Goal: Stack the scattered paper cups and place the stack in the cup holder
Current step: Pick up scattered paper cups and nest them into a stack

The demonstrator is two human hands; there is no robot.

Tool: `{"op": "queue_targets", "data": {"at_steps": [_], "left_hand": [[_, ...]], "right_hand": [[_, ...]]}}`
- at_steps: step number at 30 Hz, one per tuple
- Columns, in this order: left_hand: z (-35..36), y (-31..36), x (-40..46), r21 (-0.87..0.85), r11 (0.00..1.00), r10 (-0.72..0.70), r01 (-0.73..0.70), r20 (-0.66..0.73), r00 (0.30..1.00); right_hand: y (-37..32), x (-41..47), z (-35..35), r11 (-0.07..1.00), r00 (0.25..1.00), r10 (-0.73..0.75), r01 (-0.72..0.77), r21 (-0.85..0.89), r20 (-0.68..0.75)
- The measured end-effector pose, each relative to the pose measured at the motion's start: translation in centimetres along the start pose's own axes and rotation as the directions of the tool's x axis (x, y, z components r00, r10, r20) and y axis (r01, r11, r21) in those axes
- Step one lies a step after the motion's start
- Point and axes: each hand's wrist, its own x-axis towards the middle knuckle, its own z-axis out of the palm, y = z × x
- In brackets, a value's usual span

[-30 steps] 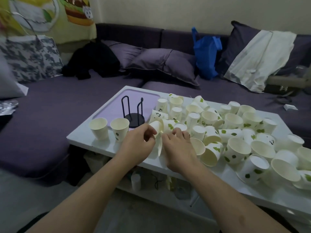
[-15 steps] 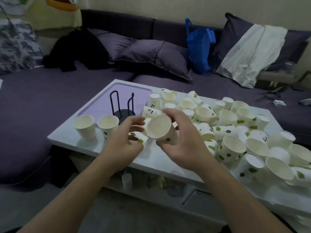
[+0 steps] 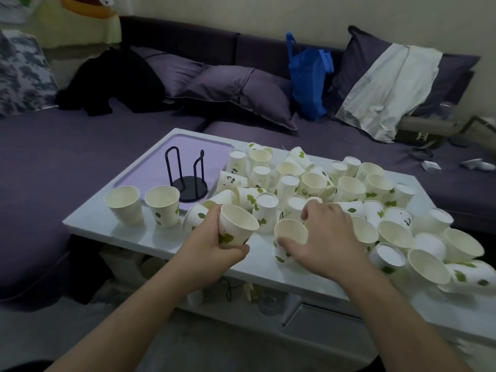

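Several white paper cups with green leaf prints (image 3: 349,189) lie scattered over the right half of a white low table (image 3: 128,232). My left hand (image 3: 212,245) holds one cup (image 3: 236,226) upright, mouth tilted toward me, just above the table's front. My right hand (image 3: 322,237) grips another cup (image 3: 291,232) at the near edge of the pile, thumb below its rim. A black wire cup holder (image 3: 188,178) with nothing in it stands on a lilac tray (image 3: 161,159) at the back left. Two upright cups (image 3: 126,204) (image 3: 163,204) stand at the front left.
A purple sofa (image 3: 80,146) wraps around the table at the back and left, with cushions, a blue bag (image 3: 308,76), black clothing and a white cloth on it. A shelf with small items sits under the table.
The cup that my right hand held up has passed to my left hand. My right hand has dropped to the pile and closed on another cup.
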Motion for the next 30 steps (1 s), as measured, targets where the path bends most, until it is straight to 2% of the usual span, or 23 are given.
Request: {"op": "queue_targets", "data": {"at_steps": [2,4,7,10,12,14,15,20,24,26,27,28,30], "left_hand": [[0.2,-0.3,-0.1,0.065,0.998,-0.002,0.002,0.000,1.000],[0.3,-0.5,-0.2,0.137,0.990,-0.008,0.010,-0.014,1.000],[0.3,-0.7,-0.4,0.247,0.969,-0.007,0.013,-0.026,1.000],[0.2,-1.1,-0.4,0.321,0.946,-0.022,0.029,-0.027,0.999],[0.2,-1.3,-0.5,0.344,0.939,-0.024,0.027,-0.012,1.000],[0.4,-1.4,-0.7,0.357,0.934,-0.028,0.022,0.012,1.000],[0.6,-1.4,-0.8,0.354,0.935,-0.028,0.019,0.020,0.999],[0.9,-1.0,-0.9,0.275,0.961,-0.003,0.002,0.003,1.000],[0.4,-1.0,-0.8,0.206,0.978,-0.026,0.034,-0.041,0.999],[0.0,-1.4,-0.7,0.205,0.977,-0.048,0.057,-0.048,0.998],[-0.3,-1.6,-0.7,0.208,0.975,-0.064,0.074,-0.053,0.997],[-0.6,-1.7,-0.7,0.199,0.976,-0.078,0.090,-0.069,0.995],[-1.6,-1.9,-0.7,0.160,0.981,-0.089,0.109,-0.127,0.988]], "right_hand": [[-0.5,0.1,0.8,0.999,0.996,0.019,-0.016,-0.032,0.085],[-0.8,0.1,1.1,1.000,0.995,0.014,-0.015,0.003,0.097],[-0.2,-0.1,0.9,0.975,0.999,0.010,-0.018,0.223,0.035],[0.3,-0.6,0.4,0.791,0.997,0.010,0.040,0.611,-0.077],[0.1,-0.9,0.2,0.642,0.993,-0.006,0.097,0.761,-0.121],[-0.8,-1.0,0.4,0.498,0.995,-0.064,0.098,0.862,-0.077],[-1.4,-1.2,0.7,0.469,0.994,-0.104,0.088,0.879,-0.044],[-4.3,-1.1,3.3,0.518,0.967,-0.233,0.030,0.855,0.107],[-5.9,-1.7,4.5,0.466,0.914,-0.366,0.019,0.885,0.173],[-7.2,-0.7,5.3,0.509,0.895,-0.383,-0.001,0.861,0.228],[-7.5,-0.5,5.4,0.511,0.860,-0.428,-0.023,0.859,0.278],[-6.8,0.0,6.0,0.457,0.856,-0.439,-0.050,0.888,0.274],[-7.7,0.8,6.3,0.515,0.892,-0.380,-0.014,0.857,0.244]]}}
